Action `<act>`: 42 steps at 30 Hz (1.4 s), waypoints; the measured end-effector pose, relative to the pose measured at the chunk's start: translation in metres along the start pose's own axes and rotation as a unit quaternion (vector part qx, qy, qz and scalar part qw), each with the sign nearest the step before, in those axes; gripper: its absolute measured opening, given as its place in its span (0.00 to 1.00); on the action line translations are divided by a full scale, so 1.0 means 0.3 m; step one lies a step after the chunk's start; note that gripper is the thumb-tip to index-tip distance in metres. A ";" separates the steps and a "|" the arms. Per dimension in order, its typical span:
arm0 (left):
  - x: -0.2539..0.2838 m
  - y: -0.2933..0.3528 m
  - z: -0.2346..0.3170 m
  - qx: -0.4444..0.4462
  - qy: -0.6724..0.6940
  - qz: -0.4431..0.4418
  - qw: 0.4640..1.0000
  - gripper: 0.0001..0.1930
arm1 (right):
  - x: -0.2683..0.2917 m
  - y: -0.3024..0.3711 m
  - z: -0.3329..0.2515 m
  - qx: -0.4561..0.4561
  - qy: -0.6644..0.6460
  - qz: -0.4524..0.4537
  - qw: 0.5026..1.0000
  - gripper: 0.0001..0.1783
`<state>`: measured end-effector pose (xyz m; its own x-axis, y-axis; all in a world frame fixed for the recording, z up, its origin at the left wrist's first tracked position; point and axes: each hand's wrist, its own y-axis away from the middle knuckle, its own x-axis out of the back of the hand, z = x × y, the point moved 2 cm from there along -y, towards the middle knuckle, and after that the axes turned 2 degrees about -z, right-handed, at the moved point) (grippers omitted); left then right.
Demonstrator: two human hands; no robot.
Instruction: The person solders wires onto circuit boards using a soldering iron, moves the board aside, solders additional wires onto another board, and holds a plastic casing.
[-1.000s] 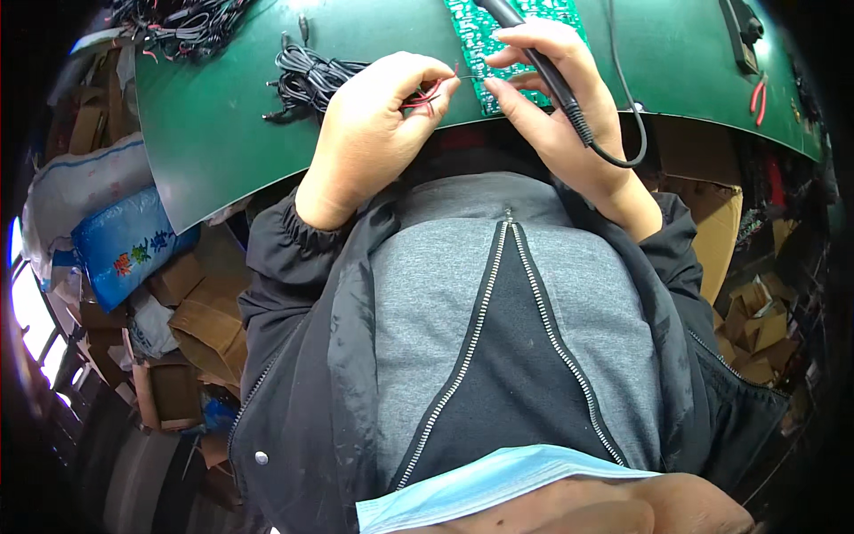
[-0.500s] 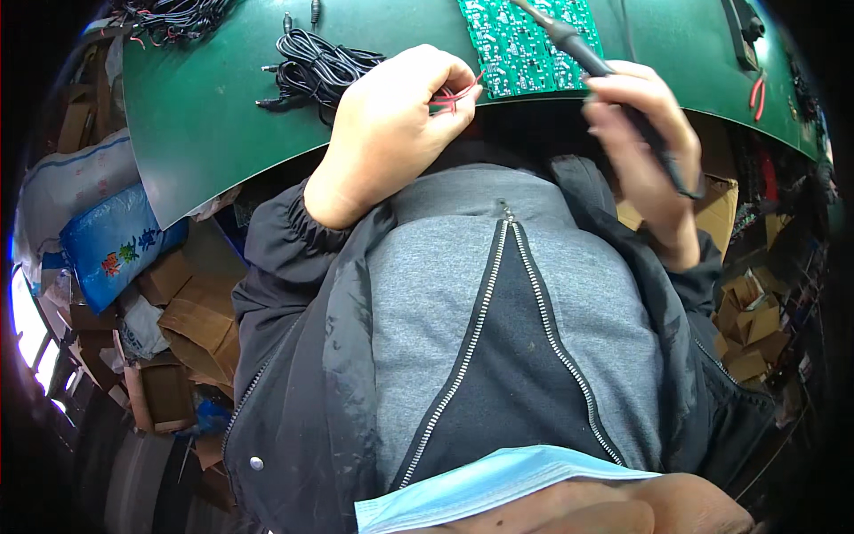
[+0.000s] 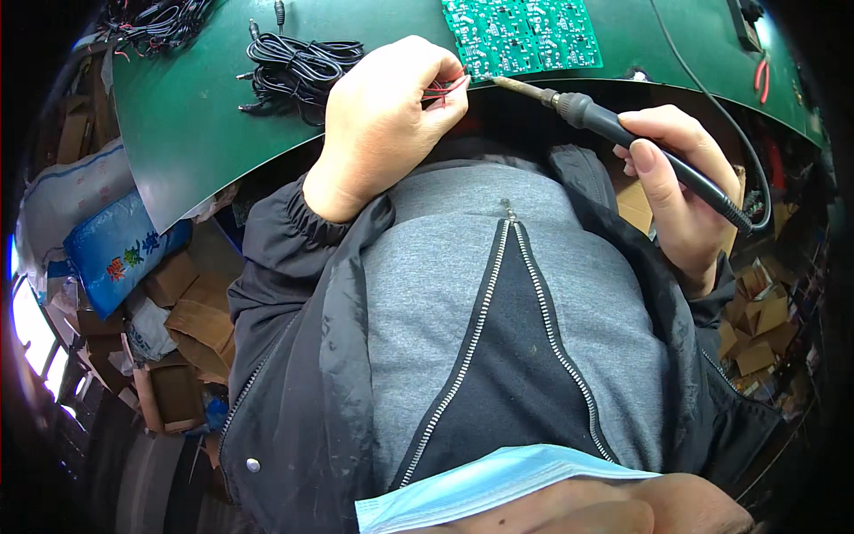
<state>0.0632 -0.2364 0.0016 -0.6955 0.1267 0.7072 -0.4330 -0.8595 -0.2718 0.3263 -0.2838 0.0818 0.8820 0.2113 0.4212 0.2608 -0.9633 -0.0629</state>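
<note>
My left hand [image 3: 387, 111] is closed in a pinch on thin red wires [image 3: 442, 90] at the lower left corner of a green circuit board [image 3: 525, 37]. Other wire strands may be among them; the fingers hide part. My right hand [image 3: 680, 173] grips the dark handle of a soldering iron [image 3: 614, 123]. The iron points left, and its tip is at the board's lower edge, close to the wire ends. Whether the tip touches the board or a wire I cannot tell. A coiled black cable [image 3: 302, 67] with plugs lies left of my left hand.
The green table [image 3: 187, 133] has a curved front edge. A bundle of black cables [image 3: 160, 27] lies at the far left, and red-handled pliers [image 3: 761, 80] at the right. The iron's cord [image 3: 703, 84] runs back over the table. Cardboard boxes [image 3: 200, 329] and a blue bag [image 3: 116, 249] are below left.
The soldering iron has swung down from above the board, its tip now at the lower edge near the wires. My right hand moved right and lower. My left hand shifted slightly left.
</note>
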 end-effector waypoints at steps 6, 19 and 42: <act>-0.006 0.003 0.001 -0.002 -0.004 0.007 1.000 0.06 | -0.015 -0.010 0.011 -0.005 -0.006 -0.007 1.000 0.10; -0.002 0.003 -0.003 -0.015 -0.016 0.014 1.000 0.07 | -0.011 -0.045 -0.017 0.072 0.072 -0.067 0.993 0.09; 0.032 0.009 0.002 -0.077 -0.034 0.048 0.995 0.11 | 0.037 -0.016 0.014 0.036 0.049 0.086 0.994 0.11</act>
<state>0.0556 -0.2379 0.0081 -0.6994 0.0099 0.7147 -0.4532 -0.7794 -0.4327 0.3364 -0.2762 0.0830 0.8744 0.0238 0.4846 0.1394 -0.9690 -0.2040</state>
